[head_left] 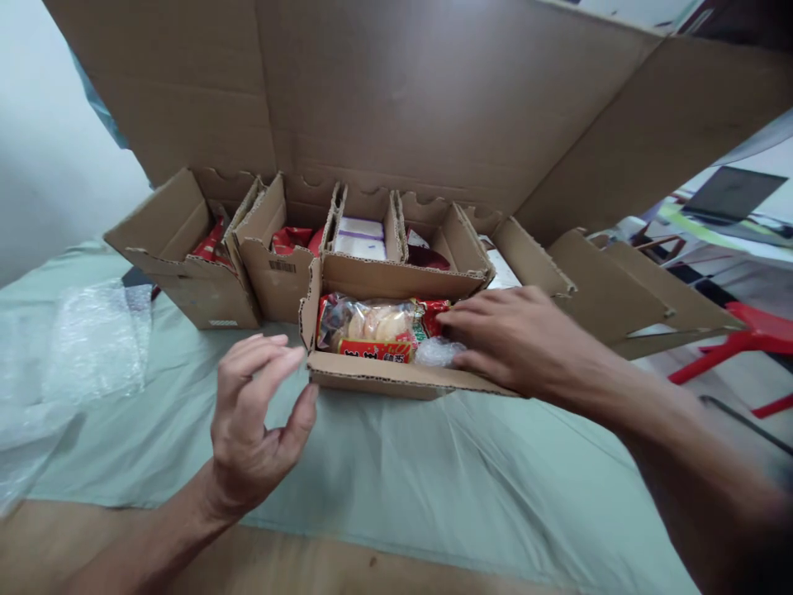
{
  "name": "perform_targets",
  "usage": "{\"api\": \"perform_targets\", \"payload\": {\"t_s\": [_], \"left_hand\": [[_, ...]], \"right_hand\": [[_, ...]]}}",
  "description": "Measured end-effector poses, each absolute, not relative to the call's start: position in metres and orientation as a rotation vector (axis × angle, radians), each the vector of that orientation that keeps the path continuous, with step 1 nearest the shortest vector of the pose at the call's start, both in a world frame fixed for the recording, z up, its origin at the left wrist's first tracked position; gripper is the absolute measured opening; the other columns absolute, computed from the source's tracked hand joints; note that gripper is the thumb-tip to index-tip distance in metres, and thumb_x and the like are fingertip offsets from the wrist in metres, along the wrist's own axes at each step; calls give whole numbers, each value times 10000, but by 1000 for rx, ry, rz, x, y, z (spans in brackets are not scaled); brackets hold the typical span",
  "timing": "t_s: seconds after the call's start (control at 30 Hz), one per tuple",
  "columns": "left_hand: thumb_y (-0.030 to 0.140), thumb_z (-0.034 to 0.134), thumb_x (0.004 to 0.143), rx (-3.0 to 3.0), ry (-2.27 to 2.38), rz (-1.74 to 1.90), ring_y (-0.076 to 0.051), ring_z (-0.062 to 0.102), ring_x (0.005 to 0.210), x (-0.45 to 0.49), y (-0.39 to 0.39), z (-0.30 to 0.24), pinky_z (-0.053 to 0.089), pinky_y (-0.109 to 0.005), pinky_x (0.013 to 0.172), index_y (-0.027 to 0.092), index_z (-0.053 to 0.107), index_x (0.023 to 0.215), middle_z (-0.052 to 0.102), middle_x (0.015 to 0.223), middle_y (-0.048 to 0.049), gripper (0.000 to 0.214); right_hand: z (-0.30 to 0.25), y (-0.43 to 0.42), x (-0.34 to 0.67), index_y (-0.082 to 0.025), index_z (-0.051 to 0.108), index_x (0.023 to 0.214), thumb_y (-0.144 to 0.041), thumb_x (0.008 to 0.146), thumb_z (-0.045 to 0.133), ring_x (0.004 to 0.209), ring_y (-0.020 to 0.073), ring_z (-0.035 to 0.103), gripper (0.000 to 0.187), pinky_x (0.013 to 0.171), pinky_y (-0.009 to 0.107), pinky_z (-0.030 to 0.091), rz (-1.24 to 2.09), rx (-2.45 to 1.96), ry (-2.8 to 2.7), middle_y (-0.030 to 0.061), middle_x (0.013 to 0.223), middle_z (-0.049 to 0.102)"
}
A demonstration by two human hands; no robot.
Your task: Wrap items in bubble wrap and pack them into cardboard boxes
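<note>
A small open cardboard box [372, 382] lies in front of me on the cloth. Inside it is a clear and red snack packet [372, 324] with pale round crackers showing. A wad of bubble wrap [439, 352] sits at the packet's lower right. My right hand [505, 339] reaches into the box's right end, its thumb and fingers around the bubble wrap and against the packet's red end; part of this grip is hidden. Just off the box's left front corner, my left hand [263, 413] holds nothing, thumb and fingers apart.
Behind stands a row of cardboard bins [282, 281] holding red packets and white boxes [359, 240]. A large cardboard panel [396, 99] rises at the back. Loose bubble wrap [102, 339] lies left on the green cloth [396, 479]. A red chair [765, 330] and laptop [734, 194] are right.
</note>
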State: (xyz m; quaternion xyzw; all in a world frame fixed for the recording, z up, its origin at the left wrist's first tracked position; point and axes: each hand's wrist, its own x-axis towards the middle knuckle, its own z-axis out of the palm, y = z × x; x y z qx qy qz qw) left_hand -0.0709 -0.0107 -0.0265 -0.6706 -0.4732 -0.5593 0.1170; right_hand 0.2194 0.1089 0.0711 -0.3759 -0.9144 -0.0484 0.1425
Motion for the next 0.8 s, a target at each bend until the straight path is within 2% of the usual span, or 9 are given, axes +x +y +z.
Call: {"api": "perform_targets", "payload": {"t_s": [0.07, 0.13, 0.2, 0.3, 0.43, 0.63, 0.8], "left_hand": [[135, 723, 848, -1879, -1529, -1715, -253, 613, 1171, -74, -9, -31, 502, -460, 1055, 253, 561, 1376, 626, 1215, -77, 565], [241, 730, 872, -1895, -1742, -1808, -263, 598, 1212, -77, -5, -36, 487, -471, 1079, 243, 553, 1396, 618, 1292, -95, 553], [365, 722, 889, -2004, -1955, -1961, -290, 565, 1292, -78, 2, -41, 456, -506, 1120, 234, 494, 1460, 570, 1420, -125, 629], [490, 680, 908, -2222, -2128, -2258, -309, 520, 1374, -75, 15, -45, 431, -513, 1152, 222, 386, 1539, 489, 1543, -155, 746], [510, 607, 959, -2380, -2069, -2400, -265, 553, 1337, -67, 25, -41, 428, -445, 1158, 225, 462, 1484, 581, 1463, -112, 614], [503, 627, 953, -2274, -2066, -2344, -283, 580, 1309, -59, -23, -40, 437, -444, 1155, 227, 536, 1421, 651, 1352, -103, 552], [459, 658, 944, -2115, -2109, -2306, -280, 621, 1253, -85, -73, -42, 487, -426, 1112, 268, 572, 1399, 699, 1281, -74, 500]], "right_hand": [[80, 86, 240, -242, 758, 1101, -515, 951, 559, 907, 247, 670, 369, 808, 412, 450, -249, -1256, -2428, 86, 1033, 785], [76, 64, 262, -224, 747, 1078, -484, 947, 586, 851, 235, 686, 334, 786, 400, 491, -208, -1462, -2064, 102, 987, 782], [58, 49, 274, -218, 732, 1049, -497, 893, 659, 801, 227, 699, 328, 754, 377, 530, 21, -1550, -1903, 92, 938, 778], [20, 47, 265, -208, 680, 1148, -550, 859, 676, 877, 247, 710, 448, 792, 390, 567, 454, -1475, -1945, 106, 1058, 765], [-12, 55, 228, -184, 640, 1194, -612, 898, 594, 1041, 284, 691, 522, 895, 432, 570, 774, -1312, -1837, 143, 1197, 732], [-15, 1, 222, -179, 666, 1162, -568, 918, 588, 1053, 305, 677, 467, 895, 426, 557, 636, -1369, -1725, 131, 1156, 737], [0, -42, 208, -219, 631, 1293, -524, 938, 593, 1112, 308, 664, 469, 918, 418, 559, 562, -1288, -1778, 120, 1224, 712]]}}
